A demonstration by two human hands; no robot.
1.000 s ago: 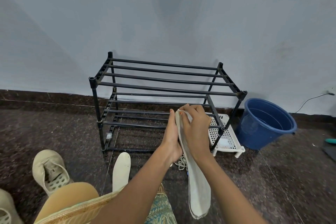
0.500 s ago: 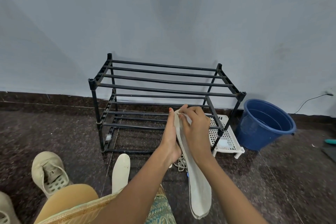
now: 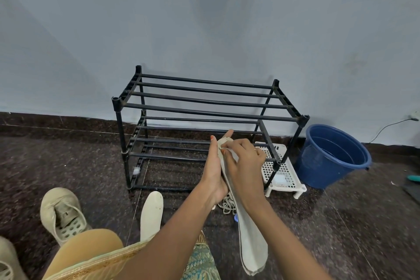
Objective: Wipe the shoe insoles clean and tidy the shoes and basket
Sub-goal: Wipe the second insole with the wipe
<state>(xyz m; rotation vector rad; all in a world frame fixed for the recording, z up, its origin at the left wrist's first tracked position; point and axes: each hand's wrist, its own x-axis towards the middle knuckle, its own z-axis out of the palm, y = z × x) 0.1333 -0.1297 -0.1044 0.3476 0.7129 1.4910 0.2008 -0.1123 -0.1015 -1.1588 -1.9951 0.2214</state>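
I hold a long pale insole (image 3: 250,238) upright in front of the rack. My left hand (image 3: 213,173) grips its upper half from the left, fingers stretched along it. My right hand (image 3: 245,166) presses a small white cloth (image 3: 234,154) against the insole's top end, fingers curled round the cloth. A second insole (image 3: 151,211) lies on the floor by my knee. One beige shoe (image 3: 62,213) stands at the left, and another shoe (image 3: 6,261) is cut off at the bottom-left corner. The white perforated basket (image 3: 284,179) sits on the floor, partly under the rack's right end.
A black two-tier shoe rack (image 3: 204,102) stands against the wall. A blue bucket (image 3: 329,166) holding water is to its right. Loose shoelaces (image 3: 227,206) lie on the dark floor below my hands. A teal object (image 3: 413,178) shows at the right edge.
My right hand has shifted the cloth slightly over the insole's top end. My left hand keeps the same hold, and nothing on the floor has moved.
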